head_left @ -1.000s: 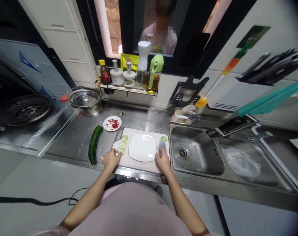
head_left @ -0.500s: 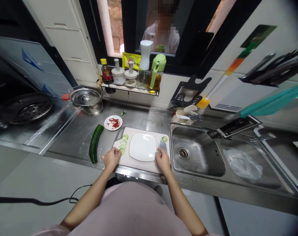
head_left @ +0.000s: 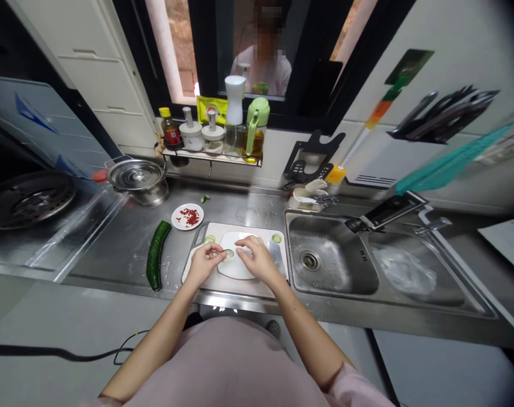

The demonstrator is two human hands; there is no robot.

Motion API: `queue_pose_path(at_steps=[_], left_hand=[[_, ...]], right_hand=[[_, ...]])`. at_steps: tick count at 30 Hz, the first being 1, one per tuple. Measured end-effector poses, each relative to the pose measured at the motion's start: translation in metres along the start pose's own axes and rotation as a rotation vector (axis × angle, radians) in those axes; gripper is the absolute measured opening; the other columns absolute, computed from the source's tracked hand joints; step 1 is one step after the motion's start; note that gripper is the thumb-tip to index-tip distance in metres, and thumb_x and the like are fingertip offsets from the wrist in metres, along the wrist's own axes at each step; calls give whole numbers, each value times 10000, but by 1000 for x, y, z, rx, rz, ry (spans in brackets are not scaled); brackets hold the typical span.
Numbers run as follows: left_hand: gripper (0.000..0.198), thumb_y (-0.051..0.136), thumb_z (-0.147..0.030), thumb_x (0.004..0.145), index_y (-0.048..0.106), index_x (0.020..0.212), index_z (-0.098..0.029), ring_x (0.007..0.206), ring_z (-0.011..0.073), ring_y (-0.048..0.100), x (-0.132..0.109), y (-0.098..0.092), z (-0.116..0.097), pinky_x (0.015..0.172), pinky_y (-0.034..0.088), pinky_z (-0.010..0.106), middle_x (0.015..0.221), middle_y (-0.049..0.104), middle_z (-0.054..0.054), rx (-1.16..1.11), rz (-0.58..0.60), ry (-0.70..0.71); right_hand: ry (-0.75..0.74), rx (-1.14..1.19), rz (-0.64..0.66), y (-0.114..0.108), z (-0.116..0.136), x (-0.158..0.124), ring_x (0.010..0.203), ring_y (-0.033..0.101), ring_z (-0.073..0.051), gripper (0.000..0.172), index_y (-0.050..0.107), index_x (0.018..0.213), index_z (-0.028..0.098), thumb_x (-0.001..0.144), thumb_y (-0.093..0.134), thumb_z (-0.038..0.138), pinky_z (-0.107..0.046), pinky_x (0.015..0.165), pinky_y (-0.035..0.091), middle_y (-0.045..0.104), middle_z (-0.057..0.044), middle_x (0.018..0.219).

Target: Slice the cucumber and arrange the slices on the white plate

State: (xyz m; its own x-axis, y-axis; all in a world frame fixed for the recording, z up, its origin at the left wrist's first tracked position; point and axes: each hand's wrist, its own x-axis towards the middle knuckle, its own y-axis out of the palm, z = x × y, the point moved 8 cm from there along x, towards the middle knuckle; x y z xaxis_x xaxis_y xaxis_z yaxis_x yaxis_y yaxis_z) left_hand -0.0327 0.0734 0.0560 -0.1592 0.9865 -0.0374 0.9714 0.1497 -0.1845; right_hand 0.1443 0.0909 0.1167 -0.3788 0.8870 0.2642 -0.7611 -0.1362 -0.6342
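Note:
Over the left part of a white square plate (head_left: 240, 272), my left hand (head_left: 206, 261) pinches a thin cucumber slice (head_left: 228, 254). My right hand (head_left: 257, 259) hovers over the plate's right side, thumb and fingers apart, with nothing in it. The plate rests on a pale cutting board (head_left: 257, 287). More cucumber slices (head_left: 210, 239) lie on the board's left side, partly hidden behind my left hand. A cucumber end piece (head_left: 276, 238) sits at the board's upper right, near a knife blade (head_left: 278, 255) that is partly covered by my right hand.
Left of the board lies a whole cucumber (head_left: 156, 254). A small plate of chopped red pieces (head_left: 188, 217) stands behind it, near a lidded steel pot (head_left: 140, 180). On the right is the sink (head_left: 337, 265). A rack with seasoning jars (head_left: 192, 135) hangs under the window.
My left hand has lifted a cucumber slice from the row and moved right, over the plate. My right hand has left the plate's right edge, moved left and opened.

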Motion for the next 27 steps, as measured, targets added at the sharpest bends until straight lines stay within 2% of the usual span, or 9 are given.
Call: queue_pose_path(at_steps=[3,7,10,12,15,18,20,23,27], left_hand=[[205,747,-351,661,683,753,-179,628,115,482,-2,8,-14,639,394,242,718,643,4,85,32,63],[214,739,-364,663,690,748,-173,626,122,491,-2,19,-22,621,397,244,734,660,19,78,88,65],[228,735,-373,658,699,750,-168,620,122,492,-2,23,-24,617,400,245,741,666,27,48,106,59],[253,733,-390,663,702,780,-167,614,118,493,-1,21,-23,618,399,244,745,666,28,23,71,46],[332,704,-469,698,680,820,-161,561,110,481,-2,17,-13,567,365,232,652,632,13,-52,35,-57],[457,661,-568,719,667,892,-145,484,92,421,-6,28,-5,500,291,215,571,607,6,-154,132,-203],[520,668,-588,703,658,972,-143,477,79,406,-10,36,-5,477,247,201,620,646,24,-223,186,-293],[549,726,-530,666,625,1066,-167,516,66,445,-15,45,-6,464,205,179,750,692,44,-323,211,-408],[588,791,-411,606,602,1117,-191,548,60,479,-14,47,-9,474,231,168,798,692,35,-416,180,-455]], right_hand=[[-48,-39,74,5,10,3,967,514,-213,161,684,998,229,903,554,247,-352,866,404,623,-59,971],[-67,-33,144,12,7,2,923,507,-203,134,678,930,216,907,547,214,-338,832,400,621,-53,924],[-52,7,142,13,0,0,874,515,-189,123,648,863,198,903,532,192,-329,820,396,623,-41,879],[-32,21,105,11,-4,0,855,518,-184,125,626,833,191,901,521,184,-325,816,394,623,-35,852],[-23,19,33,3,-6,-1,853,520,-186,130,612,831,191,910,508,195,-326,818,390,626,-36,853],[-58,4,-3,-2,-2,-2,871,523,-192,151,620,863,203,933,489,229,-332,826,392,630,-42,883],[-92,-5,-14,-4,3,-3,881,525,-197,167,629,885,212,946,477,246,-337,830,397,629,-46,887],[-146,-7,-42,-6,8,-6,890,526,-201,181,638,904,216,956,470,260,-343,841,404,629,-53,887],[-188,-14,-57,-7,10,-9,901,524,-203,190,647,920,219,963,471,276,-348,853,407,630,-54,886]])
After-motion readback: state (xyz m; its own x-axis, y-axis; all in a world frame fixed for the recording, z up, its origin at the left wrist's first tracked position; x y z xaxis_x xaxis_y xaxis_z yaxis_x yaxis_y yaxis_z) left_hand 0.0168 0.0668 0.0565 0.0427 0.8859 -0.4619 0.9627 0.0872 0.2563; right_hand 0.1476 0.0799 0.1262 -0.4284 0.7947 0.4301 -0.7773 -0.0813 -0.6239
